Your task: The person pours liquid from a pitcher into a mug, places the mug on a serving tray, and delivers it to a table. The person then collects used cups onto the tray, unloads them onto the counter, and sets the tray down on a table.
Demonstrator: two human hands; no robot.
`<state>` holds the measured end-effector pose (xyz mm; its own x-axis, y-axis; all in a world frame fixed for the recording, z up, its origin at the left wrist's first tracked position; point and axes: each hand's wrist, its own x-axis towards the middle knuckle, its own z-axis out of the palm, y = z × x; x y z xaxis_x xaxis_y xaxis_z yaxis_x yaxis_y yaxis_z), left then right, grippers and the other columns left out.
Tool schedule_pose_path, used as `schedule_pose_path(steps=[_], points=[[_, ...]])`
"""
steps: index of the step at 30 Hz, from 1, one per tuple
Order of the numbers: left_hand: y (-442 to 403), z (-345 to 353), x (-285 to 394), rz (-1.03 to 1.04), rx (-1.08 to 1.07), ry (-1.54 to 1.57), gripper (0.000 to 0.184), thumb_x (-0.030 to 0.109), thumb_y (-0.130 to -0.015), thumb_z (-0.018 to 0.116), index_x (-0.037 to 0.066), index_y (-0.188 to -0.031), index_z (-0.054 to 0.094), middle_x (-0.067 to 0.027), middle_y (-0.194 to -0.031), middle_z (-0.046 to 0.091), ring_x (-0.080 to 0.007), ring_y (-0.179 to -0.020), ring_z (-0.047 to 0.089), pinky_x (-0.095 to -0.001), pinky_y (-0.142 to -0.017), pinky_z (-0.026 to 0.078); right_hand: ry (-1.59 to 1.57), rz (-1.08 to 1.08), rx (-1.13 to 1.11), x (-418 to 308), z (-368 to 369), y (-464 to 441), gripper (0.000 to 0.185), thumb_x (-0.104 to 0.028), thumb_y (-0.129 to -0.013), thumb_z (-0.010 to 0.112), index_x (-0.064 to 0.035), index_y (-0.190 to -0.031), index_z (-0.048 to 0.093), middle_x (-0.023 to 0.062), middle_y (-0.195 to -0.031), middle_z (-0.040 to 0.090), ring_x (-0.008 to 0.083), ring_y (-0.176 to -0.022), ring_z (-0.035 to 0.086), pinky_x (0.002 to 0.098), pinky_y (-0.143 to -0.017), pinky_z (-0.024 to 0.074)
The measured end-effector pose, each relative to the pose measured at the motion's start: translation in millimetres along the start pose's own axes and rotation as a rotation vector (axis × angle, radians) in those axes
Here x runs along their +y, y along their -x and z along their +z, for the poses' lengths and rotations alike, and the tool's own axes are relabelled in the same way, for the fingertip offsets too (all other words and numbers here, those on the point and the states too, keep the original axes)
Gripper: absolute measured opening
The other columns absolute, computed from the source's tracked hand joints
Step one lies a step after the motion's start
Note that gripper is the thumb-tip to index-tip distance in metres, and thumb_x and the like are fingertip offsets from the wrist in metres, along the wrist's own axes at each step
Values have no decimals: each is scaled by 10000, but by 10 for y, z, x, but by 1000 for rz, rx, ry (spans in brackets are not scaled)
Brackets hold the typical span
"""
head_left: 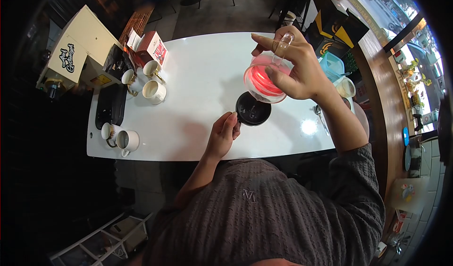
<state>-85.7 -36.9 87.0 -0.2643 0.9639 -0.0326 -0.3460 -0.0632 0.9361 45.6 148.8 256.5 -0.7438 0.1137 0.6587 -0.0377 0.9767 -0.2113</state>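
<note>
Right hand (302, 65) raised over the table, gripping a clear glass vessel (254, 83); the vessel's looped handle lies against the fingers, thumb pressed along the near side, index finger stretched out past the loop. Vessel hangs just left of that hand's palm, red showing strongly through its wall; whether anything leaves it cannot be made out. Left hand (222, 136), lower and nearer the body, closed by thumb and fingers on the side of a black mug (253, 110); the mug's handle is mostly hidden by the grip. Mug sits just beyond and to the right of the left hand, mouth up, dark inside with small pale glints, below and partly behind the glass vessel in this view. Right of the mug, below the right hand's wrist: a metal spoon (322, 119) on the white table (198, 72). Beyond the right forearm, a pale blue container (331, 67) and a cream-coloured cup (347, 87). Well left of the left hand, a pale mug (128, 142) with another patterned mug (109, 132) touching or just beside it. Farther off, on that same side, three white cups (155, 92) grouped together, a red-and-white box (153, 50) behind them, and a cream machine (80, 44) with black lettering.
</note>
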Motion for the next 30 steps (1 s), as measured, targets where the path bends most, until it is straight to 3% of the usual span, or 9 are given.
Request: schedule_pose_path(steps=[12, 30], points=[[-56, -138, -7, -35, 1, 25, 361, 370, -1018, 431, 78, -824, 519, 27, -661, 435, -55, -553, 367, -220, -513, 285, 33, 44, 19, -43, 18, -27, 277, -227, -620, 600, -4, -751, 698, 170, -1102, 692, 280, -868, 532, 364, -869, 450], [-43, 53, 38, -10, 14, 11, 333, 333, -1019, 400, 82, -826, 503, 33, -658, 415, -49, -554, 355, -211, -507, 277, 61, -18, 14, 7, -84, -34, 314, -234, -591, 581, -21, -781, 713, 153, -1111, 694, 271, -858, 533, 354, -852, 464]])
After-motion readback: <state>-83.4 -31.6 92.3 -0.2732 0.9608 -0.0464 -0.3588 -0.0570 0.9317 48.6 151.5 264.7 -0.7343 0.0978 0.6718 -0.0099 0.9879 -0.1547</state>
